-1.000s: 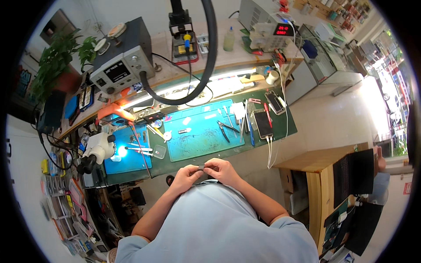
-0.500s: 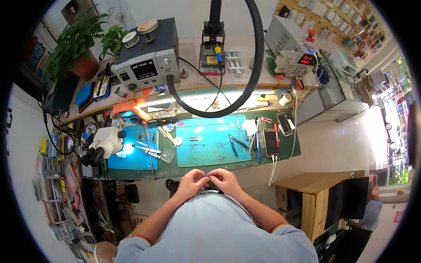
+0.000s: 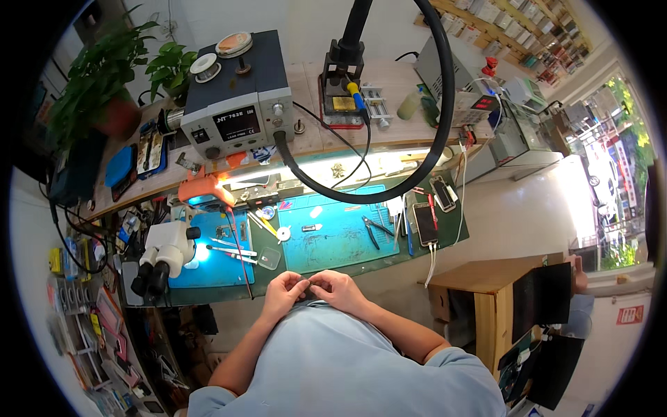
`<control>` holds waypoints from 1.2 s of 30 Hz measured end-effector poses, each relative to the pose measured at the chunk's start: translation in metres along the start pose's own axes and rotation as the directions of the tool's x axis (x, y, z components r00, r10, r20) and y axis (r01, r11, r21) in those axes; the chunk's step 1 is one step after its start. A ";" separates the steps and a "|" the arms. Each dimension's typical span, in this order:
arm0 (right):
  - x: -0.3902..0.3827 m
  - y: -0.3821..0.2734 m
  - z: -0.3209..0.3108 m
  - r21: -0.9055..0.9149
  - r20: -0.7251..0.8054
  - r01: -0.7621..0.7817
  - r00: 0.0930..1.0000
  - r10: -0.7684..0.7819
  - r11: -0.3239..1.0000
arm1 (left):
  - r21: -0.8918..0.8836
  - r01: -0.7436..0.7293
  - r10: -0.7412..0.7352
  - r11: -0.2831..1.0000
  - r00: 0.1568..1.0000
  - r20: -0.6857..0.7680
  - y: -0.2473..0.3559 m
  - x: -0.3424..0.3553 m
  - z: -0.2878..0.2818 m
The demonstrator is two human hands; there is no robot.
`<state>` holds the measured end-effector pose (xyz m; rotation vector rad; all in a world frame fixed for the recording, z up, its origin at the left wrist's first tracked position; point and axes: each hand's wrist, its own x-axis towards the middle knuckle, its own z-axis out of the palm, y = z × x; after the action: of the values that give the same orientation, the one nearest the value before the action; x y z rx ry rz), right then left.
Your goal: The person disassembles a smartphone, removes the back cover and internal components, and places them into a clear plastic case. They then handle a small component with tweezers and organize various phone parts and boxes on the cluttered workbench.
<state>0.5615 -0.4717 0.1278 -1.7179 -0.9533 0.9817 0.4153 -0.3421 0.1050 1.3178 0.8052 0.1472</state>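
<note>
Close in front of my light-blue shirt, both hands meet just off the near edge of the bench. My left hand (image 3: 283,292) has its thumb and fingers pinched together. Almost touching it, my right hand (image 3: 338,290) is curled in the same way. Something small and dark shows between the fingertips, too covered to make out. Beyond the hands lies a blue work mat (image 3: 323,247) with a small metal part (image 3: 311,228) on it. Dark-handled pliers (image 3: 376,233) rest at the mat's right side.
A white microscope (image 3: 165,251) stands at the left over a second blue mat (image 3: 219,274). A black hose (image 3: 448,83) loops over the bench from a grey hot-air station (image 3: 233,115). Phones (image 3: 426,224) with a white cable lie at the right, above a cardboard box (image 3: 486,283).
The whole view has tilted and shifted slightly, so the bench sits at a slant. My hands appear a little further left, still pinched together.
</note>
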 end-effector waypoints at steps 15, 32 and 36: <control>-0.004 -0.021 -0.001 -0.143 -0.258 -0.121 0.963 0.081 0.982 | -0.041 0.089 -0.072 0.995 0.946 0.315 0.026 0.038 -0.005; 0.011 -0.015 -0.053 -0.263 -0.234 -0.061 0.972 -0.002 0.963 | 0.074 -0.006 -0.014 0.997 0.961 0.276 0.034 0.073 0.033; 0.012 -0.021 -0.064 -0.222 -0.236 -0.061 0.972 0.007 0.973 | 0.119 -0.039 0.007 0.992 0.966 0.258 0.057 0.071 0.040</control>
<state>0.6205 -0.4753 0.1624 -1.9973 -0.9110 0.6911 0.5100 -0.3208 0.1266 1.4292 0.5851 -0.0562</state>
